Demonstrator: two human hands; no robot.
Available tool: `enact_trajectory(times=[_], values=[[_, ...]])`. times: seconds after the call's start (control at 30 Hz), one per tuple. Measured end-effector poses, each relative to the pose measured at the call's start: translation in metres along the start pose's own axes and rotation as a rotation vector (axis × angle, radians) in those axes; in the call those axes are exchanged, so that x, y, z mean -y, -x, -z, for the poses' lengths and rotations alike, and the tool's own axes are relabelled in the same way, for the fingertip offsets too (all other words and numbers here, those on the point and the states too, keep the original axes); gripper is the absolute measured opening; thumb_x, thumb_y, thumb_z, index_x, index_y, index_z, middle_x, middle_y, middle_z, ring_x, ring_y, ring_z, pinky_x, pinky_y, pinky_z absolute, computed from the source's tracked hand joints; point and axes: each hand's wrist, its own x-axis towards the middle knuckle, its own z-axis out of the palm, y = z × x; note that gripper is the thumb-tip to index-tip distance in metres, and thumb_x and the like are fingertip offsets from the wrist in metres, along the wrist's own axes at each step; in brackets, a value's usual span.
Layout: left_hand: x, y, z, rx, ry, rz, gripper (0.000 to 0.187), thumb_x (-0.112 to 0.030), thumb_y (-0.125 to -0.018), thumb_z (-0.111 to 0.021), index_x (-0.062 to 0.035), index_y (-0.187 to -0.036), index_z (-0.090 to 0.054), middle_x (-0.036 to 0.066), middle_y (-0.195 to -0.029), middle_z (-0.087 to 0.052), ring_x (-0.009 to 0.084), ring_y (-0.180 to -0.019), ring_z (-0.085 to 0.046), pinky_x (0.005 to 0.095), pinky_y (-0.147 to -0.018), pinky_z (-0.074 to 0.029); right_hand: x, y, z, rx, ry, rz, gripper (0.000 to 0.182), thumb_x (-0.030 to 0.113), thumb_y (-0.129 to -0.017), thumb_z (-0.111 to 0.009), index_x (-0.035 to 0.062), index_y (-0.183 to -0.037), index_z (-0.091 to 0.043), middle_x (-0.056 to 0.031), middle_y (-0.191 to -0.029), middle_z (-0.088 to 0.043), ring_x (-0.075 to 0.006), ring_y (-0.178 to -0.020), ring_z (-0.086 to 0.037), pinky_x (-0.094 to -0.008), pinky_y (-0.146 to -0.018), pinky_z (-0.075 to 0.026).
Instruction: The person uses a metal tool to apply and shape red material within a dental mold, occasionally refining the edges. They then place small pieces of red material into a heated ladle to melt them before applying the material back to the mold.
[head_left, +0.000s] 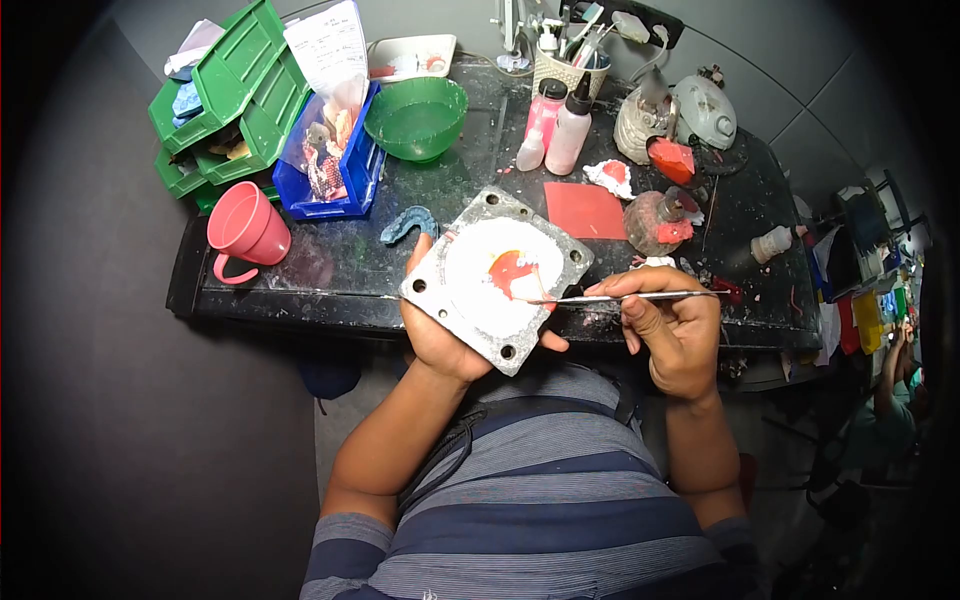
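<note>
My left hand (440, 335) supports a square metal denture flask half (507, 358) from below and at its left side. White plaster (480, 305) fills the flask's round middle. Set in the plaster is a red wax denture base (508, 270) with a few white teeth at its upper right. My right hand (675, 330) grips a thin metal wax carver (640, 296) like a pen. The carver's left tip reaches the lower edge of the red wax; whether it touches is too small to tell. A blue horseshoe-shaped piece (408, 224) lies on the bench behind my left hand.
On the black bench (340, 270) stand a pink mug (248, 225), a blue bin (330, 205), green bins (235, 80) and a green bowl (415, 120). Bottles (568, 140), a red wax sheet (583, 210) and a glass burner (655, 225) sit behind the flask. Another person (885, 410) is far right.
</note>
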Motion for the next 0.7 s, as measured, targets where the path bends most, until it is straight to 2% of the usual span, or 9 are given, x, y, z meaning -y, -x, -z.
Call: enact_trajectory(times=[0.27,0.37,0.7], values=[[0.0009,-0.0003,-0.0028,0.007,0.015,0.022,0.095,-0.082,-0.105,-0.035,-0.0118,-0.169,-0.041,0.03,-0.161,-0.055,0.0611,-0.127,-0.067,0.0946,-0.09,-0.049,0.0012,-0.0015,-0.0023,-0.018,-0.009,-0.005,0.016,0.009,-0.11,-0.071,-0.0053,-0.116,-0.077,-0.0159,-0.11,-0.083,-0.0028,-0.066,-0.058,-0.0202,-0.057,-0.045],[0.0021,-0.0001,-0.0061,-0.065,0.044,0.012,0.095,-0.081,-0.105,-0.035,-0.0119,-0.169,-0.041,0.03,-0.163,-0.053,0.0615,-0.129,-0.066,0.0947,-0.089,-0.049,0.0023,0.0001,-0.0016,-0.013,-0.002,-0.008,0.016,0.009,-0.11,-0.071,-0.0054,-0.115,-0.077,-0.0155,-0.11,-0.083,-0.0026,-0.067,-0.058,-0.0201,-0.057,-0.044],[0.0017,-0.0006,-0.0014,-0.01,0.035,0.03,0.094,-0.08,-0.106,-0.035,-0.0115,-0.169,-0.041,0.03,-0.164,-0.051,0.0623,-0.133,-0.062,0.0954,-0.089,-0.048,0.0033,0.0002,-0.0001,-0.005,0.024,0.03,0.015,0.008,-0.11,-0.072,-0.0047,-0.114,-0.078,-0.0141,-0.109,-0.083,-0.0024,-0.066,-0.057,-0.0201,-0.056,-0.043]])
